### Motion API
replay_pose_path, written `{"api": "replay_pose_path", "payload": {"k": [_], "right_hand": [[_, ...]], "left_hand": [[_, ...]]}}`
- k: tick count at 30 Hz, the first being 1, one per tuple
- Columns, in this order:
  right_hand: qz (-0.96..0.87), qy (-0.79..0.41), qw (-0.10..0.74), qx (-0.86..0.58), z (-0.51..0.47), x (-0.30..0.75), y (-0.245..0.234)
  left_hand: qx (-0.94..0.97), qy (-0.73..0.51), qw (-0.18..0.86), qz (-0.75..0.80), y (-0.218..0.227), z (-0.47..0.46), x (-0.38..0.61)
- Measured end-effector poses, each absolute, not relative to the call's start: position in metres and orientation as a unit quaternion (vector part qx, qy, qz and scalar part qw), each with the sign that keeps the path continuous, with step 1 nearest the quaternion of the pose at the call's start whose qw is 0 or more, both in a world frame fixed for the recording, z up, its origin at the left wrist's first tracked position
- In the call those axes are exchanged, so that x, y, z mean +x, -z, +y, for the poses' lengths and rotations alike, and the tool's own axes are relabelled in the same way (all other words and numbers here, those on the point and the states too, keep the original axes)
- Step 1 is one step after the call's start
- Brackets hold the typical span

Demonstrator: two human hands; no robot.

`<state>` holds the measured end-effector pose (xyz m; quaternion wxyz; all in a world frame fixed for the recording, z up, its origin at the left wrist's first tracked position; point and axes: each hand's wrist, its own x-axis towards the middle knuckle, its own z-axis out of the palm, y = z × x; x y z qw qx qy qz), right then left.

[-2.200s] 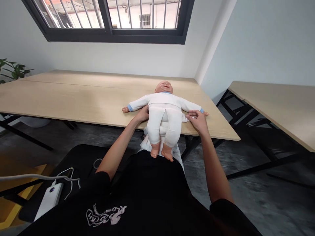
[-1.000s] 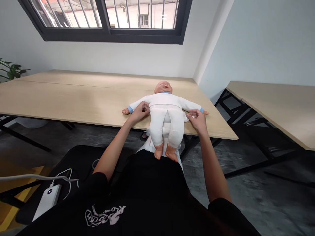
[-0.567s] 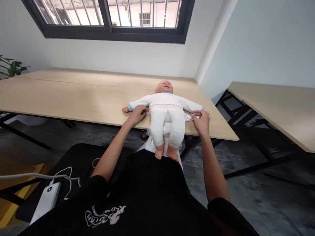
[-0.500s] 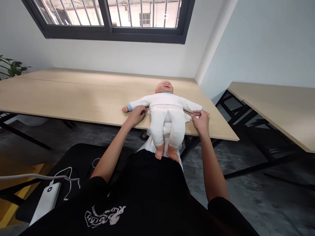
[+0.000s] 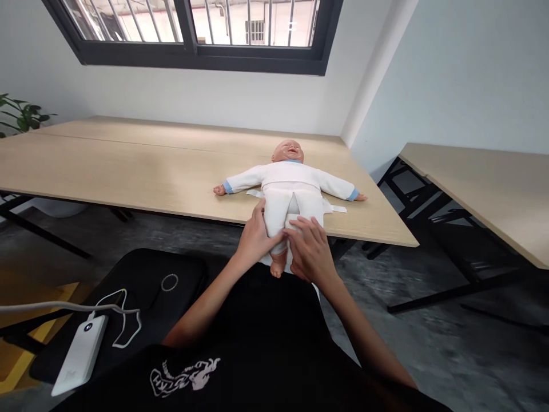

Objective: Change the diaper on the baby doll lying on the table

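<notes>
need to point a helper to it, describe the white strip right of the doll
On the pale wooden table, a baby doll in white clothes lies on its back. The white cloth strip lies flat, sticking out from under the doll's side just below the blue-cuffed sleeve on the right, unlike its twin on the left.

Main surface: pale wood tabletop [image 5: 128, 166], two panels butted together.
On it: baby doll [image 5: 287, 174] on its back in a white suit, head toward 12 o'clock, legs over the near edge at 6 o'clock.
Also on it: white fabric strips [image 5: 338, 209] poking out from under the doll at 3 and 9 o'clock.
Second surface: matching tabletop [image 5: 472, 183] at 3 o'clock.
Black pad [image 5: 167, 303] at 7 o'clock: white power bank [image 5: 80, 355], white cable [image 5: 124, 326], small ring [image 5: 170, 282].
</notes>
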<state>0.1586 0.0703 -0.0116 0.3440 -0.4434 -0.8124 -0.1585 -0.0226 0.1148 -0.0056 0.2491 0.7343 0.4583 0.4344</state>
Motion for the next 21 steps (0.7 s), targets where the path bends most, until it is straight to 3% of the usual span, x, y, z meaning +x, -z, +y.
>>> {"api": "replay_pose_path", "payload": {"k": [4, 14, 21], "right_hand": [[-0.833, 0.187, 0.273, -0.443, 0.066, 0.163, 0.017], [-0.801, 0.255, 0.196, -0.504, 0.048, 0.213, 0.014], [-0.854, 0.284, 0.236, -0.367, 0.041, 0.176, 0.049]], "left_hand": [[0.732, -0.459, 0.245, 0.44, 0.011, 0.112, -0.02], [0.711, -0.46, 0.377, 0.376, -0.004, 0.134, -0.056], [0.68, -0.465, 0.434, 0.364, -0.004, 0.137, -0.06]]}}
